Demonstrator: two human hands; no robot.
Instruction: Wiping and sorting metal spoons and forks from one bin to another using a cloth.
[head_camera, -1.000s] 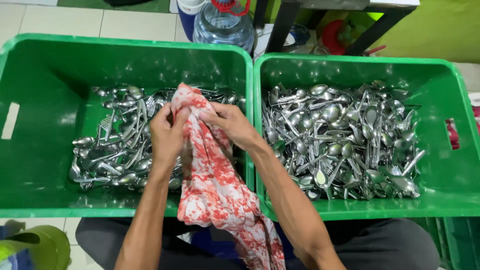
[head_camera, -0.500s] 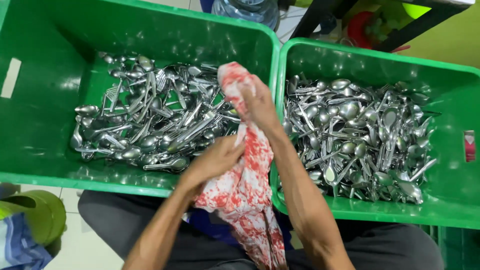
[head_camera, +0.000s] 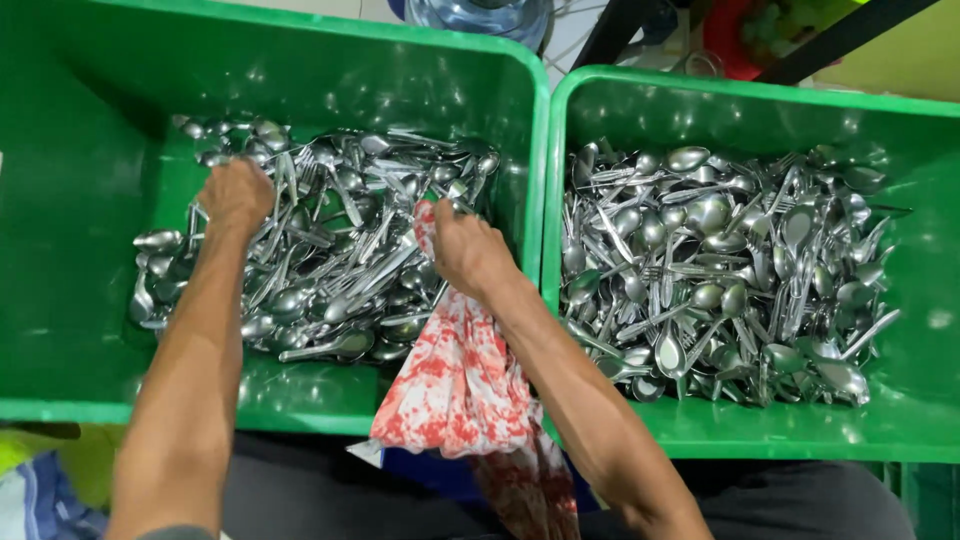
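A: Where are the hands right now?

B: The left hand (head_camera: 235, 195) is down in the left green crate (head_camera: 90, 300), fingers curled into the heap of steel spoons and forks (head_camera: 330, 260). Whether it has closed on a piece I cannot tell; the fingertips are buried.

A: And the other?

B: The right hand (head_camera: 468, 250) sits at that crate's right end, by the wall it shares with the right green crate (head_camera: 900, 430), fingers closed around the red-and-white cloth (head_camera: 460, 390), which drapes over the near rim toward the lap.

A: How would the cutlery handle?

B: Each piece looks light, stiff and smooth, likely slippery, and they lie tangled, so one may drag its neighbours. I'd judge the handle the best place to pinch, lifting along its length.

A: The cloth?

B: Soft and limp; a bunched grip holds it.
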